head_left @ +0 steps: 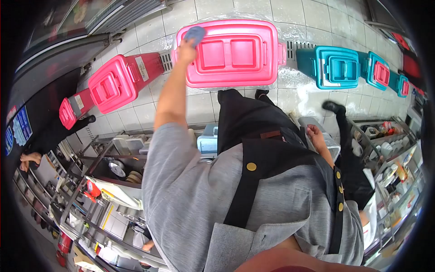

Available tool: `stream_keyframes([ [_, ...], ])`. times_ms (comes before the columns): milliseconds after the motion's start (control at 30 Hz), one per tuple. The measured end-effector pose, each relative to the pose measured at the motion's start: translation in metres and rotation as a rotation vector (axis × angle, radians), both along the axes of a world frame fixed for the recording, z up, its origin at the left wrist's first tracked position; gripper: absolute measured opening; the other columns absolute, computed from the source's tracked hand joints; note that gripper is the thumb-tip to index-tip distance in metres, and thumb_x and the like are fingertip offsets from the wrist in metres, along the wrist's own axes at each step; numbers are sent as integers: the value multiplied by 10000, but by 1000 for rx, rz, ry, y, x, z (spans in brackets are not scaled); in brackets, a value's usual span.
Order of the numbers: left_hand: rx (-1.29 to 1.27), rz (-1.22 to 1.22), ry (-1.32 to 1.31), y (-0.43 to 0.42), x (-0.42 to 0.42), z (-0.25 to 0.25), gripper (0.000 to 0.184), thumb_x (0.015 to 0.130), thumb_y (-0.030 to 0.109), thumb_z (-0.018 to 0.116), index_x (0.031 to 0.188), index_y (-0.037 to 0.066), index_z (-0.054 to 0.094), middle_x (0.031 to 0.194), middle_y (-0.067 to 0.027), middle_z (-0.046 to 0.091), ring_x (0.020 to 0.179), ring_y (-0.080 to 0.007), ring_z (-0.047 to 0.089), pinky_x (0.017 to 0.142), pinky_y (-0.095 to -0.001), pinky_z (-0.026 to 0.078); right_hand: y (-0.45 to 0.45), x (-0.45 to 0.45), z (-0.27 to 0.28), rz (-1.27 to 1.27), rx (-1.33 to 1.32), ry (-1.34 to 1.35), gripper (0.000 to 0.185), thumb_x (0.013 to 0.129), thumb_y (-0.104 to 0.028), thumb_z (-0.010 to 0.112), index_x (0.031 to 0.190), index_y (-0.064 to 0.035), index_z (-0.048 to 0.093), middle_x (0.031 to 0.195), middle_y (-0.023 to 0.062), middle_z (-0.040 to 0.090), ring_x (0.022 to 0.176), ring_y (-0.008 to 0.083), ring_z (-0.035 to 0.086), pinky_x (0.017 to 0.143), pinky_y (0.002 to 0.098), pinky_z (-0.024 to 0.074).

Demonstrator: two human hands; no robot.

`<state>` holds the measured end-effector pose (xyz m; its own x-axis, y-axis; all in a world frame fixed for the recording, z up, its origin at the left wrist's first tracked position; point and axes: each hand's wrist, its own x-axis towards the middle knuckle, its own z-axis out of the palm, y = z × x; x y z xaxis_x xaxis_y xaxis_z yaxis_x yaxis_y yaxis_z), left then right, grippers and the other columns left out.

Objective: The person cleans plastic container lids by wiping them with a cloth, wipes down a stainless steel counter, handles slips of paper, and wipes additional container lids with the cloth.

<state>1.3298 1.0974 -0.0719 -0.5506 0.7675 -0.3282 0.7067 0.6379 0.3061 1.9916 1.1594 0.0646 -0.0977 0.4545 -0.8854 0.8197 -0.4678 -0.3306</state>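
My left hand (186, 51) is closed on a grey-blue cloth or pad (195, 35), which rests on the upper left of a large pink lid (231, 78). The lid covers a wide bin standing on the wet tiled floor. Beside my right hip, my right hand (313, 133) hangs with its fingers loosely curled and a little apart, and nothing shows in it. It is nearest to a grey translucent container (330, 144), partly hidden by my arm.
Pink-lidded bins (113, 84) stand at the left, teal-lidded bins (337, 68) at the right. Metal racks (95, 190) with containers and dishes flank me. Co-workers' limbs show at both sides, including a black shoe (334, 107). Floor drain grates (166, 61) lie beside the large bin.
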Motion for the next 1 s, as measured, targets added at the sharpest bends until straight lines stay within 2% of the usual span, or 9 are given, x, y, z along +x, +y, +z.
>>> stream_keyframes([
  [67,30,260,114,9,67,45,558,798,39,484,1328,214,496,1312,-192,426,1121,-443,441,966,-467,399,10,34,-19,51,106,7,361,918,-222,578,1205,-5,552,972,67,624,820,135,566,760,273,459],
  [167,195,379,237,-50,136,28,584,780,-30,465,1328,171,485,1311,-205,422,1106,-452,430,967,-481,388,31,33,-6,-22,63,-7,358,913,-218,580,1200,-5,554,973,63,624,806,127,566,735,272,458],
  [200,206,379,249,-71,156,28,576,775,-32,469,1322,151,487,1302,-211,428,1094,-447,441,975,-481,379,34,49,-19,-19,18,-21,419,913,-340,576,1232,-72,534,1017,7,609,839,134,569,721,319,426],
  [300,336,334,140,-136,153,-8,534,776,-17,484,1293,113,502,1193,-231,505,1009,-421,502,935,-470,409,43,44,-13,-86,64,25,359,902,-222,596,1171,14,560,957,43,625,776,105,546,693,257,444],
  [467,524,790,-317,-110,112,-13,399,778,-27,525,1174,12,548,891,-184,602,908,-355,597,827,-483,459,61,47,-5,25,53,49,387,897,-248,611,1180,10,556,966,33,624,784,112,545,678,257,438],
  [667,-120,1087,225,-23,206,-25,400,824,134,569,1193,30,452,1146,-258,434,1047,-374,510,885,-442,450,82,82,-12,70,58,14,403,907,-348,583,1214,-89,550,1008,-5,623,841,129,569,691,288,419],
  [733,-204,1089,-29,-10,236,-31,551,791,155,603,1269,17,366,1226,-304,310,1114,-421,433,908,-468,433,82,93,-11,64,50,12,405,907,-347,584,1216,-87,549,1009,-1,623,844,132,571,698,293,421],
  [867,-305,669,-76,26,313,-15,504,856,182,518,1271,-46,347,1167,-295,400,1106,-434,433,951,-455,406,83,103,-3,11,43,-14,396,904,-282,600,1201,-24,557,958,24,619,786,114,555,658,259,425],
  [1000,-28,263,-368,50,394,19,369,944,259,397,1235,44,470,1239,-201,427,1179,-376,429,936,-478,414,82,118,-5,1,19,-29,408,901,-290,603,1205,-22,552,964,33,619,793,119,559,668,265,427],
])
